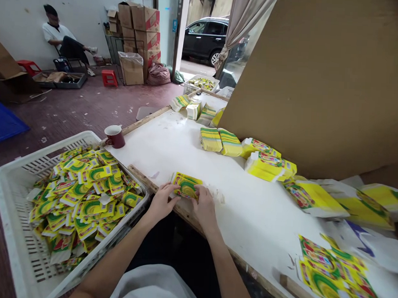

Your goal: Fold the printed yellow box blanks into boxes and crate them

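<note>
A flattened yellow and green printed carton is held between both hands above the near edge of the white table. My left hand grips its left end, thumb and fingers closed on it. At the other end, my right hand pinches the carton's right edge. To my left stands a white plastic crate, heaped with similar yellow cartons. Loose flat cartons lie on the table at the lower right.
Stacks of yellow cartons line the table's far side below a large cardboard sheet. A maroon mug stands at the left corner. Beyond are a seated person, stacked boxes and a red stool.
</note>
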A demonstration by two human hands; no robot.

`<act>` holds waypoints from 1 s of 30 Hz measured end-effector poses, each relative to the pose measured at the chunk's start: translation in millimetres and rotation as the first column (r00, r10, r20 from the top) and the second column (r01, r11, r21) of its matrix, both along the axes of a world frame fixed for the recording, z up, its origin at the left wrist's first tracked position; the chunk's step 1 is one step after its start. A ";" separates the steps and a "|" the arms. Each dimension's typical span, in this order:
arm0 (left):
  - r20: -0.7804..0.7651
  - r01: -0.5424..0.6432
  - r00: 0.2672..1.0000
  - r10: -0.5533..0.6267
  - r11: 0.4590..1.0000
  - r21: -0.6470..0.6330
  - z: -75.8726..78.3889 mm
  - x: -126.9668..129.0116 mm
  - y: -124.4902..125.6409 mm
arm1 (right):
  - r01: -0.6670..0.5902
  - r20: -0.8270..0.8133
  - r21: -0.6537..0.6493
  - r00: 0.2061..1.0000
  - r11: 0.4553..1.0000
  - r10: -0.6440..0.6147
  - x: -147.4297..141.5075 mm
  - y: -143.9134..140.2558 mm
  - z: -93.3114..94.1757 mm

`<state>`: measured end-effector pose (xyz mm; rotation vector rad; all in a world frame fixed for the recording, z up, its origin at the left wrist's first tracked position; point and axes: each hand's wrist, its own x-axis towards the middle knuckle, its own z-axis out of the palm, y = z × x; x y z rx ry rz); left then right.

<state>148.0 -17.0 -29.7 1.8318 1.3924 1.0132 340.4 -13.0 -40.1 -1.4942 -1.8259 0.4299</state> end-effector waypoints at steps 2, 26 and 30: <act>-0.015 0.002 1.000 -0.003 1.000 -0.004 -0.3 0.2 -0.4 | 0.005 -0.035 -0.017 0.999 1.000 -0.005 0.5 -1.7 -0.6; 0.939 0.055 0.039 0.340 0.938 -0.342 71.8 55.9 -17.1 | -0.258 -0.792 -0.150 0.609 0.954 0.041 -48.3 -56.6 60.0; 0.938 -0.036 0.129 0.321 0.947 -0.319 65.6 50.4 -20.7 | -0.339 -0.786 -0.149 0.611 0.929 0.097 -49.5 -57.0 54.8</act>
